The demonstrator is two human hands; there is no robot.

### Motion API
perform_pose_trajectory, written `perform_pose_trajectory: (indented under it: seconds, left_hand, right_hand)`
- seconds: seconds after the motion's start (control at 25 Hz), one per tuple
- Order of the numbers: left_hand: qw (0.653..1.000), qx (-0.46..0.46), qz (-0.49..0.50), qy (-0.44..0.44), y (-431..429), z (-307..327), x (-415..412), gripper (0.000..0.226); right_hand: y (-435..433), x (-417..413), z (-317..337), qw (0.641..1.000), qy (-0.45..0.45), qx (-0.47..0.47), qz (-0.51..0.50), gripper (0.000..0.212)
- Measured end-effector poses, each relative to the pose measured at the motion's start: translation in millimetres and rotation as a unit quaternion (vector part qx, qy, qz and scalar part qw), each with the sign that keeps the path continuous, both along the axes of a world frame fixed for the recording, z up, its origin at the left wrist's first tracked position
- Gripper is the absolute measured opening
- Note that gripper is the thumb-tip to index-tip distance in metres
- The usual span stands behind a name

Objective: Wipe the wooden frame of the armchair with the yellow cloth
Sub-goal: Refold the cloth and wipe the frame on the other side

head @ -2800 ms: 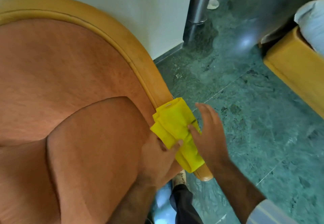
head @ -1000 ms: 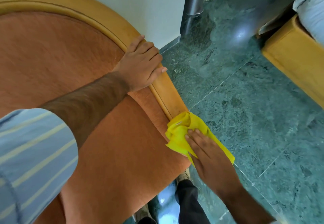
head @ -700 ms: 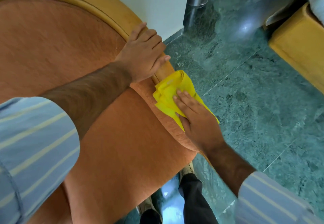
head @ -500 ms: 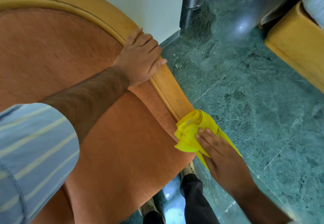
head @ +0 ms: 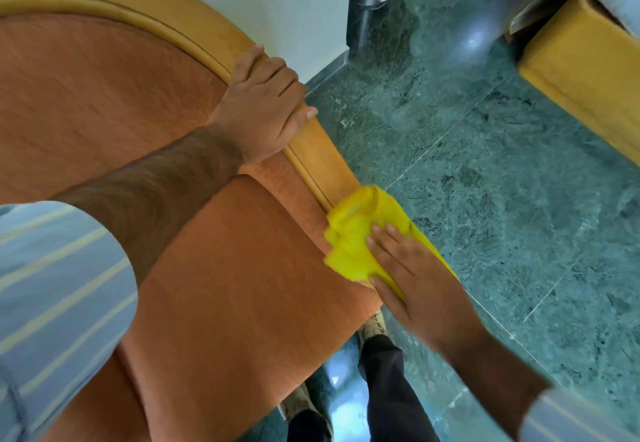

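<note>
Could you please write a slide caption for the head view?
Right hand presses yellow cloth on armchair's wooden frame; left hand steadies it.

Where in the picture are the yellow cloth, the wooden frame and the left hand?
yellow cloth point(head: 349, 234): head view, bunched middle.
wooden frame point(head: 322, 161): head view, bare rail.
left hand point(head: 263, 106): head view, back of hand.

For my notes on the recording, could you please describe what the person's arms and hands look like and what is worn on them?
Both hands, the left hand and the right hand, are bare, with no gloves, rings or watch in view. The forearms are bare and hairy. Each arm wears a light blue sleeve with thin pale stripes, pushed up or short on the left; only the right sleeve's edge shows.
</note>
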State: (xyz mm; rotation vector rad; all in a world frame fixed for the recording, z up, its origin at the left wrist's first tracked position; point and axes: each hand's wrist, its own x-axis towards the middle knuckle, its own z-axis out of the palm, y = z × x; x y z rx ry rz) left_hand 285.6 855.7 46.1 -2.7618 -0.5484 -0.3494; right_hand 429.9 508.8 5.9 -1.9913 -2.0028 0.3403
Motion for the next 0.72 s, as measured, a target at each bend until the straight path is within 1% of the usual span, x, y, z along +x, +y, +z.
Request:
perform_pose_trajectory:
  seconds: [0.08, 0.2, 0.28, 0.32, 0.36, 0.4, 0.48, 0.56, 0.6, 0.64, 0.72]
  left_hand:
    - [1.0, 0.011, 0.01, -0.011, -2, -2, -1, 0.051]
    - [0.998, 0.016, 0.018, -0.053, 0, -6, 4, 0.047]
    - [0.998, 0.023, 0.013, -0.063, -1, -12, 7, 0.047]
    - [0.997, 0.03, 0.018, -0.066, 1, -15, 6, 0.047]
    - [0.997, 0.032, 0.019, -0.063, 5, -15, 1, 0.047]
    - [0.998, 0.017, 0.012, -0.061, 5, -13, -2, 0.047]
    - [0.999, 0.002, 0.001, -0.054, 0, -8, 3, 0.049]
    - [0.998, -0.01, 0.017, -0.053, -3, -3, 3, 0.051]
    - [0.998, -0.012, 0.024, -0.054, -3, -3, 2, 0.051]
    - [0.998, -0.014, 0.03, -0.056, -4, -3, 2, 0.051]
    - [0.998, -0.011, 0.036, -0.059, -6, -4, 5, 0.051]
  right_hand:
    - [-14, -5, 2, 0.999, 0.01, -0.014, -0.029, 0.056]
    - [54, -24, 4, 0.998, 0.012, -0.013, -0.065, 0.063]
    - [96, -32, 7, 0.998, 0.027, -0.009, -0.054, 0.066]
    - [102, -30, 5, 0.998, 0.032, -0.003, -0.048, 0.066]
    - [94, -27, 2, 0.999, 0.032, -0.006, -0.042, 0.065]
    - [69, -22, 1, 0.999, 0.027, -0.018, -0.042, 0.064]
    - [2, -13, 1, 0.999, 0.008, -0.029, -0.039, 0.06]
    - [-51, -10, 6, 0.999, -0.001, -0.042, -0.013, 0.059]
    - [-59, -7, 6, 0.999, -0.011, -0.046, -0.011, 0.059]
    - [-47, -7, 5, 0.999, -0.019, -0.044, -0.018, 0.059]
    - [9, -14, 3, 0.999, -0.019, -0.022, -0.023, 0.06]
